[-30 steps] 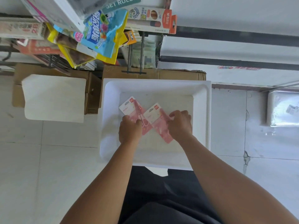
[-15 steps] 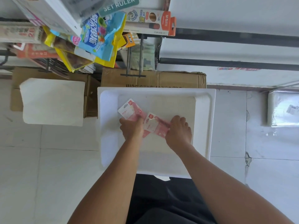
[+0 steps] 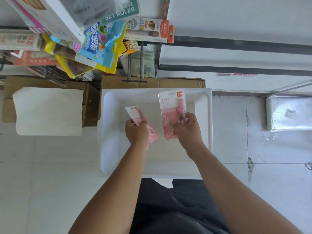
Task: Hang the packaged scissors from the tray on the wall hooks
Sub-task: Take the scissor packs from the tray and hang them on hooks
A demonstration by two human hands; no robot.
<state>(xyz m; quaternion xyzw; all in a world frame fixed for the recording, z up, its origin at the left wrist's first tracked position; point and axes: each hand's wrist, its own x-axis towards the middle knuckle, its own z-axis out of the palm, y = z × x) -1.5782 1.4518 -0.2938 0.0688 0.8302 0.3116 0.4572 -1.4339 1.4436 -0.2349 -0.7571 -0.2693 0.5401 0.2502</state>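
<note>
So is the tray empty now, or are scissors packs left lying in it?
Apparently empty: the tray floor shows bare, and both packs are held, one per hand.

Upper left of frame: blue snack bag [image 3: 99,46] w/ yellow packs [image 3: 74,65] hanging; cardboard box [image 3: 152,82] top centre; white sheet [image 3: 49,110] left; wrapped bundle [image 3: 288,112] far right.
</note>
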